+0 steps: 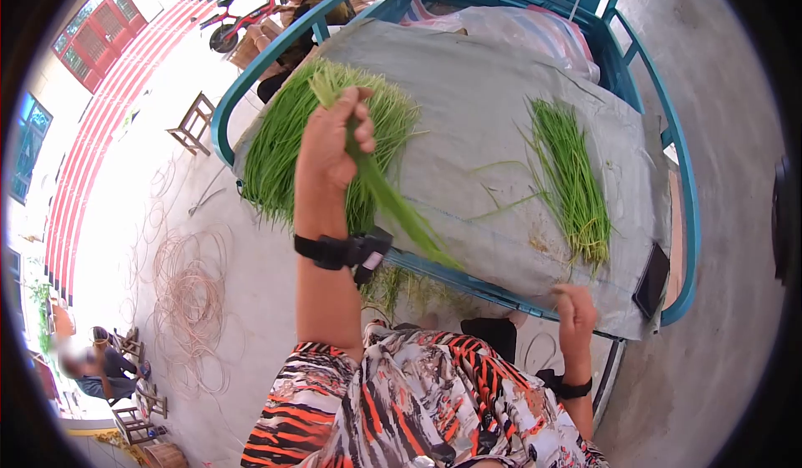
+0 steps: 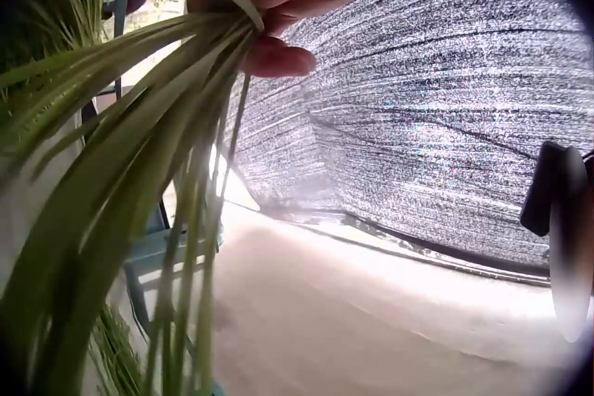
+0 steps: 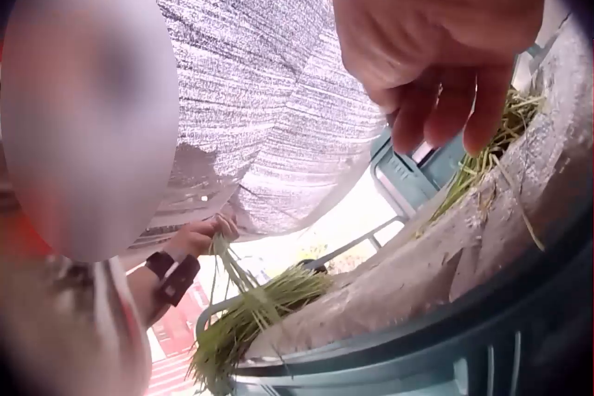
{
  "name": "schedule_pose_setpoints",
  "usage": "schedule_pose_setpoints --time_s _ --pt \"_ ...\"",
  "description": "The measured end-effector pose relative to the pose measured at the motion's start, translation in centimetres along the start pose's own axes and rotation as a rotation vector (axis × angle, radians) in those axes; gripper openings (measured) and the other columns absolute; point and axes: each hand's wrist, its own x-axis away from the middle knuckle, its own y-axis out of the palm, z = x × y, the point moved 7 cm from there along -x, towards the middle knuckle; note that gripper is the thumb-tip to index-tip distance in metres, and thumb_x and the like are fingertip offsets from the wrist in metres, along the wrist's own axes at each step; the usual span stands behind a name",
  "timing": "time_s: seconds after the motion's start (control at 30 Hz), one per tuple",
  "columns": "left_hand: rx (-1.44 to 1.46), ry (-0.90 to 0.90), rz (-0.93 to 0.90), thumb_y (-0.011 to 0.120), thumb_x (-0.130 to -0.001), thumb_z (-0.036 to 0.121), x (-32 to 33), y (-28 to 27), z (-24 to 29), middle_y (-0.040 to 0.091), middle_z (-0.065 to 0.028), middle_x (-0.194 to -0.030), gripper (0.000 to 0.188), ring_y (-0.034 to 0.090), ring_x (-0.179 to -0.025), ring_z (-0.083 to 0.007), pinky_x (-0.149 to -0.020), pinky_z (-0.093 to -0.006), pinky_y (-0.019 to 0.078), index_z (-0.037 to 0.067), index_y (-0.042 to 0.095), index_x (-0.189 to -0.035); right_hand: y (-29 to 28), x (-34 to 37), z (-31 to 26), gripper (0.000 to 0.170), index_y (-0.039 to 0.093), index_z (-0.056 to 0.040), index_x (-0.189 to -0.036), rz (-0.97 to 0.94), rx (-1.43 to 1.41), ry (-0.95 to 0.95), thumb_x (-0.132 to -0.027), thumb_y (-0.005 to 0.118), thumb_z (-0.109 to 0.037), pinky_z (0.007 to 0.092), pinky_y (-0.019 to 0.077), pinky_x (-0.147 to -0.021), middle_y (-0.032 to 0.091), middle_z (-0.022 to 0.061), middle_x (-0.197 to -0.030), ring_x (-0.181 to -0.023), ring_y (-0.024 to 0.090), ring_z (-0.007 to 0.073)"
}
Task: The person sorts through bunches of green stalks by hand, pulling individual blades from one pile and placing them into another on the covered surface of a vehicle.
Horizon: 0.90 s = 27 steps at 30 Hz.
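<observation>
My left hand (image 1: pixel 334 138) grips a bunch of chives (image 1: pixel 388 196) above the cart bed. Its pale ends stick up past the fist, and the flat green leaves trail down to the right. In the left wrist view, the leaves (image 2: pixel 139 173) fan out below the fingers. Under that hand lies a large pile of chives (image 1: pixel 284 146). My right hand (image 1: pixel 576 309) hangs at the bed's near edge, fingers loosely curled with nothing visible in them. A smaller bundle of chives (image 1: pixel 572 184) lies beyond it, pale ends toward me.
A grey sheet (image 1: pixel 468 92) covers the bed inside blue cart rails (image 1: pixel 689 242). At the right corner lies a dark flat object (image 1: pixel 652 280). A striped plastic bag (image 1: pixel 526 38) fills the back. One person (image 1: pixel 305 8) sits beyond the left rail. Coiled strips (image 1: pixel 188 292) lie on the ground.
</observation>
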Motion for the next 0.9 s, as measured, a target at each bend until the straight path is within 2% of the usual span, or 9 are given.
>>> schedule_pose_setpoints --time_s 0.07,0.1,0.2,0.23,0.33,0.43,0.6,0.73,0.9 --pt "-0.264 0.032 0.058 0.053 -0.096 0.023 -0.3 -0.7 2.9 0.048 0.0031 -0.067 0.024 0.04 -0.048 -0.0057 -0.04 -0.0219 0.0331 0.0 0.057 -0.101 0.6 -0.1 -3.8 0.024 0.059 -0.0025 -0.112 0.063 0.306 -0.292 -0.091 0.053 -0.012 0.0369 0.0421 -0.09 0.06 0.014 -0.108 -0.102 0.055 0.0269" --pt "-0.393 0.048 0.09 0.053 -0.096 0.024 -0.6 -1.1 4.0 0.045 0.0034 -0.065 0.025 0.036 -0.046 -0.004 -0.038 -0.0207 0.0287 -0.001 0.057 -0.099 0.2 0.1 -1.8 0.027 0.058 -0.0023 -0.114 0.091 0.225 -0.143 -0.091 0.051 -0.014 0.0424 0.0308 -0.102 0.051 0.0187 -0.126 -0.118 0.044 0.0344" --pt "-0.895 0.097 0.181 0.054 -0.096 0.027 -2.3 -2.1 6.7 0.042 0.0043 -0.061 0.026 0.031 -0.042 -0.0029 -0.035 -0.0217 0.024 0.003 0.061 -0.095 -2.4 -0.9 -0.1 0.031 0.053 0.0001 -0.119 0.394 0.366 -0.092 -0.094 0.048 -0.017 0.043 0.0281 -0.103 0.05 0.0187 -0.127 -0.118 0.044 0.0339" --pt "-1.141 0.132 0.155 0.058 -0.093 0.028 -3.6 -3.3 7.4 0.049 0.0003 -0.062 0.025 0.043 -0.049 -0.0072 -0.043 -0.0251 0.0368 0.003 0.062 -0.095 -2.9 -1.2 0.5 0.033 0.052 0.001 -0.121 0.447 0.407 -0.079 -0.095 0.047 -0.02 0.0434 0.0271 -0.104 0.049 0.0188 -0.129 -0.119 0.043 0.0342" --pt "-1.615 0.398 0.054 0.057 -0.091 0.027 -7.1 -3.9 8.2 0.063 -0.0113 -0.076 0.028 0.06 -0.068 -0.0214 -0.064 -0.035 0.0483 0.001 0.06 -0.098 -4.3 -1.6 3.1 0.04 0.048 0.0027 -0.125 0.577 0.515 -0.031 -0.097 0.043 -0.026 0.0446 0.0249 -0.105 0.046 0.0192 -0.133 -0.123 0.04 0.0347" --pt "-1.89 0.283 0.145 0.056 -0.087 0.028 -9.6 -5.2 7.6 0.065 -0.0213 -0.094 0.032 0.061 -0.095 -0.0354 -0.086 -0.0431 0.0452 0.0 0.059 -0.101 -4.5 -1.7 5.7 0.044 0.047 0.0024 -0.126 0.625 0.575 0.022 -0.098 0.041 -0.031 0.0455 0.0246 -0.105 0.044 0.019 -0.135 -0.126 0.038 0.0344" --pt "-2.008 0.358 0.109 0.057 -0.08 0.031 -18.1 -13.6 3.9 0.062 -0.0246 -0.104 0.043 0.059 -0.1 -0.0419 -0.089 -0.0475 0.0456 0.004 0.057 -0.114 -3.5 -1.5 4.8 0.046 0.048 -0.001 -0.127 0.599 0.705 0.117 -0.098 0.041 -0.037 0.0461 0.0242 -0.105 0.044 0.0171 -0.137 -0.127 0.038 0.0336" --pt "-2.1 0.079 0.206 0.062 -0.075 0.036 -17.0 -13.0 2.8 0.062 -0.0208 -0.113 0.061 0.057 -0.106 -0.039 -0.092 -0.0417 0.046 0.009 0.049 -0.128 -3.5 -1.4 4.4 0.045 0.049 -0.0026 -0.127 0.59 0.71 0.116 -0.098 0.041 -0.036 0.0448 0.0255 -0.104 0.046 0.015 -0.136 -0.125 0.04 0.0324" --pt "-1.778 0.206 0.008 0.061 -0.074 0.034 -14.9 -10.3 6.1 0.066 -0.0162 -0.105 0.051 0.061 -0.104 -0.0312 -0.09 -0.0385 0.047 0.007 0.06 -0.118 -3.2 -1.2 4.3 0.045 0.05 -0.0013 -0.126 0.578 0.753 0.118 -0.098 0.039 -0.036 0.0449 0.0275 -0.103 0.049 0.0154 -0.134 -0.124 0.042 0.0326"
